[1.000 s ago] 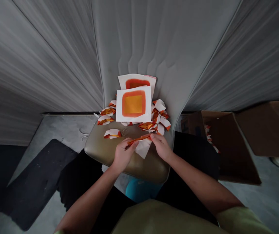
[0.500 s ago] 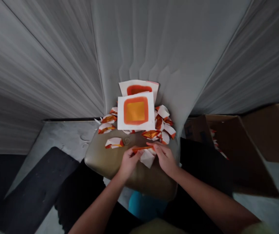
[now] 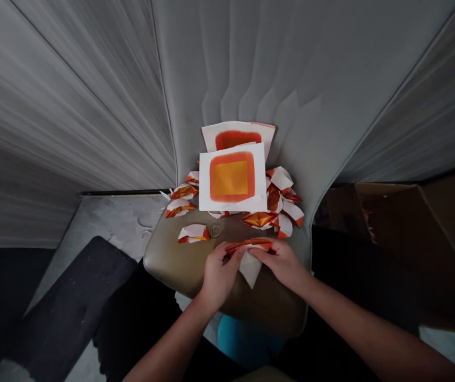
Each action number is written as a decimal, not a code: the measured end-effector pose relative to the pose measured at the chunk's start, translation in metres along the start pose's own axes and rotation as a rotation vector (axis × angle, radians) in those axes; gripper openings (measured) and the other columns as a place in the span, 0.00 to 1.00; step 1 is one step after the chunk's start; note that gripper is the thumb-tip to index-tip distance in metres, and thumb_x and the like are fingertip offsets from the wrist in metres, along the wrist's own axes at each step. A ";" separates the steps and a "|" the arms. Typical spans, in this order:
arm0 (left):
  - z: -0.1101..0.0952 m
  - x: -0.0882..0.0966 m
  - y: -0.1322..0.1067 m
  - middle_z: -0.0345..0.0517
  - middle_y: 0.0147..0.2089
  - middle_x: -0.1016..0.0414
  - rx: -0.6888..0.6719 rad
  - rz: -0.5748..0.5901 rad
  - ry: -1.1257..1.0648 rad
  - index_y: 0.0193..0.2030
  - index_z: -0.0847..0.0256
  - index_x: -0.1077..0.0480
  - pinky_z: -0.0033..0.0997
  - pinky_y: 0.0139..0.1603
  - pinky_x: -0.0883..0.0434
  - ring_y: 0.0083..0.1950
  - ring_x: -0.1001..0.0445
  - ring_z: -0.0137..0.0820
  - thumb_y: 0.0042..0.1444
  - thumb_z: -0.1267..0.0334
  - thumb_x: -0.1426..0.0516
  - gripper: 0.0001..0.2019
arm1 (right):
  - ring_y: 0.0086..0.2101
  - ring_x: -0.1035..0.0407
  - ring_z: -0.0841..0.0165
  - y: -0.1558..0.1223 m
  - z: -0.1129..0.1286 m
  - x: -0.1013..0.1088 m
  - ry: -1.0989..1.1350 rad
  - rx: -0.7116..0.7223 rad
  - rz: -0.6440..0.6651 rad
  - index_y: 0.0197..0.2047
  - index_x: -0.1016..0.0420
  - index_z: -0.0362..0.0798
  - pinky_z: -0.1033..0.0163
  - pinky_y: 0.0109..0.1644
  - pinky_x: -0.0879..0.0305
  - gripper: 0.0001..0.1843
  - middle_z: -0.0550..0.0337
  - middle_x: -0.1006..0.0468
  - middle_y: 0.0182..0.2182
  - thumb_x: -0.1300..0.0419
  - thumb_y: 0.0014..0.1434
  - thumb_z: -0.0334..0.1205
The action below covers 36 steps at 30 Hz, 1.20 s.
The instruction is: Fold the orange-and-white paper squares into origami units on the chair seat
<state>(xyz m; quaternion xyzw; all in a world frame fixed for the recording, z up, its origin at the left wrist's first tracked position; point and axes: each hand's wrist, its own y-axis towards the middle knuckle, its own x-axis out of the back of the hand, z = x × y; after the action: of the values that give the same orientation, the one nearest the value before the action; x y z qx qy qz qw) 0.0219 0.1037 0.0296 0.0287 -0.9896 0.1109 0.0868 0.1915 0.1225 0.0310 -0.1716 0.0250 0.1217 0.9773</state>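
White and orange-red paper, folded with a point hanging downward, is held between the person's two hands above the front of an olive-brown padded chair seat. The left hand pinches its left end between thumb and fingers; the right hand grips the right end likewise, thumb pressed on the white part. Beyond them, a flat white sheet with a gold rectangle inside an orange border overlaps a similar white sheet with a darker centre near the grey pleated backrest. Small folded white, orange and gold paper pieces lie on both sides of the front sheet.
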 end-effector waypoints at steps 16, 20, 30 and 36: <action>0.000 -0.005 0.001 0.36 0.21 0.38 0.052 0.069 0.085 0.19 0.59 0.34 0.27 0.27 0.40 0.25 0.41 0.26 0.53 0.48 0.40 0.20 | 0.43 0.19 0.59 -0.001 0.003 0.006 -0.096 0.077 -0.146 0.42 0.14 0.52 0.53 0.51 0.23 0.14 0.55 0.13 0.42 0.32 0.55 0.49; 0.000 -0.005 -0.001 0.38 0.23 0.33 0.041 0.088 0.078 0.23 0.60 0.29 0.27 0.29 0.38 0.27 0.37 0.27 0.54 0.46 0.40 0.20 | 0.45 0.20 0.59 0.000 0.003 0.008 -0.098 0.123 -0.169 0.43 0.14 0.52 0.52 0.55 0.25 0.15 0.56 0.13 0.43 0.32 0.56 0.49; -0.007 -0.001 -0.005 0.38 0.21 0.31 0.016 0.053 0.093 0.20 0.60 0.28 0.26 0.27 0.38 0.25 0.37 0.27 0.55 0.49 0.39 0.19 | 0.47 0.21 0.59 0.001 0.010 0.006 -0.097 0.113 -0.154 0.45 0.15 0.52 0.53 0.56 0.27 0.16 0.56 0.14 0.47 0.33 0.56 0.49; -0.006 -0.004 -0.007 0.41 0.29 0.24 -0.039 0.006 0.111 0.31 0.60 0.23 0.27 0.33 0.31 0.31 0.28 0.30 0.56 0.51 0.39 0.14 | 0.49 0.23 0.59 0.003 0.008 0.006 -0.036 0.115 -0.151 0.45 0.16 0.52 0.54 0.57 0.29 0.16 0.56 0.15 0.47 0.32 0.56 0.51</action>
<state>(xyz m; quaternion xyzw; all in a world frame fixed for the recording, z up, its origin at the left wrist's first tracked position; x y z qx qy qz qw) 0.0269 0.0984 0.0359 0.0178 -0.9853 0.0934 0.1418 0.1970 0.1291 0.0367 -0.1145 0.0015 0.0491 0.9922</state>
